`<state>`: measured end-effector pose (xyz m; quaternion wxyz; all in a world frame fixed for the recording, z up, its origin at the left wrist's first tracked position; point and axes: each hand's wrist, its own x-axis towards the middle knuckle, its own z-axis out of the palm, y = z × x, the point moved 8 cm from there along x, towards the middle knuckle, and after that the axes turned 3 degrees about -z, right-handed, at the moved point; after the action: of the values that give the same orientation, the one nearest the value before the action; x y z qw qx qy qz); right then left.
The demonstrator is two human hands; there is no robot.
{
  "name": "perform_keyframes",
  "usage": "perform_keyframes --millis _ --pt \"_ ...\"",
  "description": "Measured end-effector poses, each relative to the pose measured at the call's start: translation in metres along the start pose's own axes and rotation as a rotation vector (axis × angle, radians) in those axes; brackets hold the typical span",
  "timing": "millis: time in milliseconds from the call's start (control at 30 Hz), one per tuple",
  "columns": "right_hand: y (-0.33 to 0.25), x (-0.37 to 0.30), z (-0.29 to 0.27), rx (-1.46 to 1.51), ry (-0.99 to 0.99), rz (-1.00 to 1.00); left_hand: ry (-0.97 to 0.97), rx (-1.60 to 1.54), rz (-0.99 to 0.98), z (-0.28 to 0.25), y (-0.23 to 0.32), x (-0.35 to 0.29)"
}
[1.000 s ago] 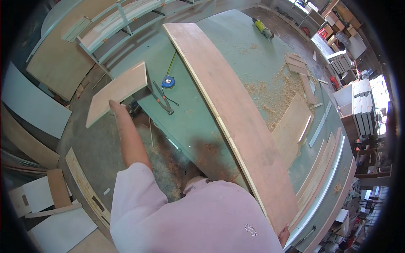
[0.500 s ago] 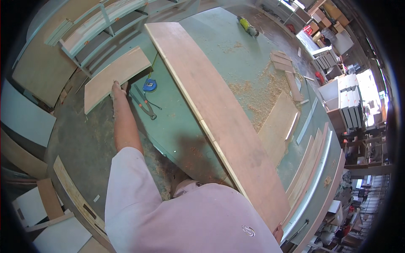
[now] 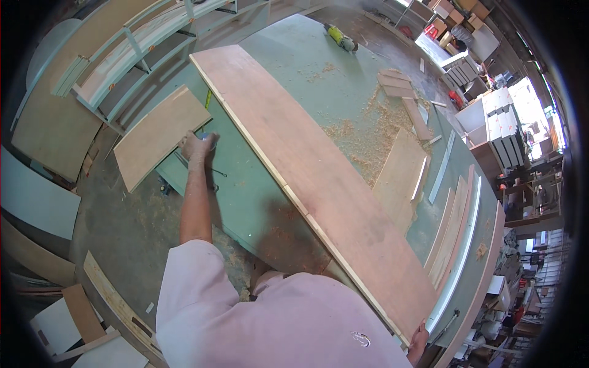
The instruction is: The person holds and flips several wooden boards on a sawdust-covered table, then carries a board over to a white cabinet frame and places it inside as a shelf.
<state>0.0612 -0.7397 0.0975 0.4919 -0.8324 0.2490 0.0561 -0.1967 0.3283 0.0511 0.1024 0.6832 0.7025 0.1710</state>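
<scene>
My left hand (image 3: 197,147) closes around a blue tape measure (image 3: 213,139), mostly hidden by the fingers, beside the short wooden board (image 3: 156,135). A bit of yellow tape (image 3: 208,98) shows between this board and the long one. The short board lies at the table's left edge and sticks out past it. A hand tool (image 3: 181,159) under my left wrist is mostly covered. Across the green table runs a long, wide plank (image 3: 307,178) with a pale edge. My right hand (image 3: 419,343) grips its near right corner.
Wood shavings (image 3: 362,144) and thin offcuts (image 3: 402,172) lie on the green tabletop (image 3: 288,67) beyond the plank. A yellow-green power tool (image 3: 340,38) rests near the far edge. Long strips (image 3: 451,233) line the right side. A pale shelving frame (image 3: 138,55) stands at far left.
My left hand has left the short board's edge and moved right onto the tape measure. The long plank has slid toward me with my right hand on its end. The whole view has shifted slightly.
</scene>
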Motion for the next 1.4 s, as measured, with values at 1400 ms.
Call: perform_keyframes --millis 1400 --pt "-0.02 0.19 0.055 -0.441 -0.008 -0.242 -0.925 -0.797 -0.609 0.164 0.091 -0.175"
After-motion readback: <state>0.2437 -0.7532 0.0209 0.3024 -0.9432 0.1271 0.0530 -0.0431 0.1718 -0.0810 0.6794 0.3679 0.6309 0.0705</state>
